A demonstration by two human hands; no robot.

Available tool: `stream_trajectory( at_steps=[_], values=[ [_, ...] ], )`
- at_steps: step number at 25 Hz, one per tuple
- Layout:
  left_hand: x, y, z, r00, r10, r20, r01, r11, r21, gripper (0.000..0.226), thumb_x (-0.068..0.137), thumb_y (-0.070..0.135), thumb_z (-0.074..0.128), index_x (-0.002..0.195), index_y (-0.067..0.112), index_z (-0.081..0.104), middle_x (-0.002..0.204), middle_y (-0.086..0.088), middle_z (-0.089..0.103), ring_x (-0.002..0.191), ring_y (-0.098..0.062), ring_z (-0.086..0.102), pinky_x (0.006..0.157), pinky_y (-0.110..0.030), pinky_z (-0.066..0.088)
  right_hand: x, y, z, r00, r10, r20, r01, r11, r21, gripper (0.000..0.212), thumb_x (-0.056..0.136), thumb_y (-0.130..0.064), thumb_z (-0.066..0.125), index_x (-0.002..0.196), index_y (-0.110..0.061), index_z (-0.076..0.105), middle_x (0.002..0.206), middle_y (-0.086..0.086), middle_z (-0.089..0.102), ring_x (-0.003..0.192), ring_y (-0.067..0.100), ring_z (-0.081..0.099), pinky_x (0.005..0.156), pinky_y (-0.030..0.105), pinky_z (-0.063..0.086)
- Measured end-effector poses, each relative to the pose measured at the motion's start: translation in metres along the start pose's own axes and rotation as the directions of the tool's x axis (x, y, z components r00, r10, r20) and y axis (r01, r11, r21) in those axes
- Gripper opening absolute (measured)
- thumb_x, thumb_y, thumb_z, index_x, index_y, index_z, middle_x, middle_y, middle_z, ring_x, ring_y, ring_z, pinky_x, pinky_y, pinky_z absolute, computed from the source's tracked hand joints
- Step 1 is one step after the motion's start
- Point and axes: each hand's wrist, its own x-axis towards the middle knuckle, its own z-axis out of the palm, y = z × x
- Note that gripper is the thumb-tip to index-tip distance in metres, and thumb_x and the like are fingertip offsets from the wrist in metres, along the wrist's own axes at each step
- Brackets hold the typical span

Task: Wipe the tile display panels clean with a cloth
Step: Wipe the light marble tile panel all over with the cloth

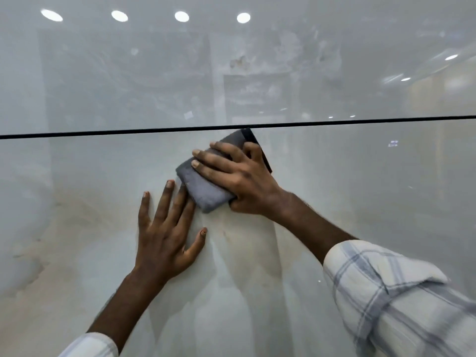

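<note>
A glossy pale tile panel [360,189] fills the lower part of the view, with beige veining at its left and middle. My right hand [242,179] holds a folded grey cloth [203,189] flat against this panel, just below the dark joint line [103,133]; its fingers spread over the cloth and its thumb curls under the cloth's lower edge. My left hand [167,228] rests flat on the same panel with its fingers straight and spread, just left of and below the cloth. A second glossy panel [154,73] lies above the joint.
The upper panel mirrors round ceiling lights [181,16] and dim room shapes. The black joint runs across the whole width. Both forearms come in from the bottom in rolled checked sleeves [386,292].
</note>
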Motion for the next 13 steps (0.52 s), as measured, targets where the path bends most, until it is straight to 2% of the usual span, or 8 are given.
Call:
stream_trajectory(
  at_steps=[1, 3, 5, 7, 8, 10, 11, 13],
  values=[
    [-0.001, 0.0, 0.0, 1.0, 0.006, -0.004, -0.006, 1.0, -0.011, 0.072, 0.101, 0.048, 0.043, 0.158, 0.004, 0.039, 0.169, -0.018, 0.027, 0.158, -0.039, 0.023, 0.123, -0.069, 0.017, 0.0, 0.017, -0.006, 0.998, -0.057, 0.012, 0.056, 0.998, 0.018, 0.08, 0.069, -0.022, 0.062, 0.149, -0.021, 0.057, 0.158, 0.003, 0.05, 0.145, 0.028, 0.046, 0.098, 0.053, 0.035],
    [-0.002, 0.002, -0.001, 1.0, 0.007, -0.006, -0.007, 0.999, -0.037, 0.072, 0.101, 0.047, 0.043, 0.159, 0.004, 0.037, 0.17, -0.017, 0.026, 0.158, -0.039, 0.023, 0.123, -0.069, 0.016, -0.014, 0.056, -0.018, 0.985, 0.166, -0.055, -0.165, 0.986, 0.019, 0.082, 0.065, -0.023, 0.06, 0.147, -0.026, 0.059, 0.156, 0.001, 0.052, 0.144, 0.023, 0.048, 0.099, 0.047, 0.03],
    [-0.001, 0.006, -0.004, 1.0, -0.018, -0.003, 0.018, 0.996, -0.087, 0.073, 0.1, 0.045, 0.043, 0.16, 0.005, 0.036, 0.171, -0.017, 0.024, 0.158, -0.04, 0.022, 0.122, -0.07, 0.015, -0.041, 0.072, -0.031, 0.809, 0.574, -0.126, -0.567, 0.819, 0.089, 0.085, 0.061, -0.021, 0.055, 0.146, -0.028, 0.06, 0.156, 0.0, 0.052, 0.142, 0.019, 0.047, 0.095, 0.044, 0.028],
    [0.012, 0.017, -0.009, 0.999, -0.033, -0.017, 0.029, 0.986, -0.163, 0.072, 0.098, 0.043, 0.045, 0.159, 0.007, 0.039, 0.171, -0.018, 0.021, 0.158, -0.04, 0.021, 0.121, -0.07, 0.016, -0.066, 0.072, -0.037, 0.605, 0.786, -0.13, -0.783, 0.616, 0.081, 0.097, 0.06, -0.017, 0.051, 0.156, -0.03, 0.045, 0.166, 0.0, 0.037, 0.148, 0.02, 0.032, 0.098, 0.047, 0.027],
    [0.024, 0.028, -0.009, 0.999, -0.019, -0.028, 0.014, 0.983, -0.185, 0.071, 0.097, 0.043, 0.047, 0.158, 0.008, 0.041, 0.171, -0.017, 0.022, 0.158, -0.038, 0.022, 0.121, -0.068, 0.018, -0.074, 0.07, -0.043, 0.583, 0.812, -0.04, -0.807, 0.584, 0.092, 0.102, 0.064, -0.017, 0.051, 0.163, -0.033, 0.03, 0.172, -0.001, 0.02, 0.153, 0.021, 0.019, 0.103, 0.049, 0.024],
    [0.049, 0.058, -0.004, 0.999, 0.029, -0.033, -0.035, 0.982, -0.186, 0.071, 0.095, 0.045, 0.048, 0.157, 0.01, 0.045, 0.171, -0.015, 0.024, 0.158, -0.035, 0.024, 0.12, -0.063, 0.02, -0.08, 0.071, -0.058, 0.6, 0.735, 0.314, -0.798, 0.574, 0.182, 0.108, 0.08, -0.02, 0.064, 0.165, -0.04, 0.0, 0.173, -0.01, -0.017, 0.157, 0.017, -0.011, 0.115, 0.05, 0.01],
    [0.058, 0.073, 0.0, 0.999, 0.043, -0.029, -0.048, 0.984, -0.174, 0.071, 0.095, 0.047, 0.048, 0.156, 0.011, 0.047, 0.171, -0.013, 0.025, 0.158, -0.035, 0.024, 0.12, -0.062, 0.02, -0.078, 0.073, -0.064, 0.586, 0.676, 0.446, -0.805, 0.548, 0.226, 0.112, 0.085, -0.027, 0.071, 0.164, -0.043, -0.006, 0.169, -0.015, -0.027, 0.156, 0.013, -0.021, 0.118, 0.049, 0.002],
    [0.066, 0.094, 0.01, 0.999, 0.038, -0.022, -0.041, 0.99, -0.137, 0.072, 0.096, 0.048, 0.05, 0.158, 0.012, 0.044, 0.171, -0.01, 0.027, 0.159, -0.037, 0.021, 0.121, -0.064, 0.019, -0.074, 0.079, -0.066, 0.646, 0.602, 0.469, -0.746, 0.629, 0.221, 0.105, 0.085, -0.046, 0.069, 0.166, -0.038, 0.002, 0.171, -0.013, -0.022, 0.157, 0.016, -0.014, 0.121, 0.051, 0.001]
  ],
)
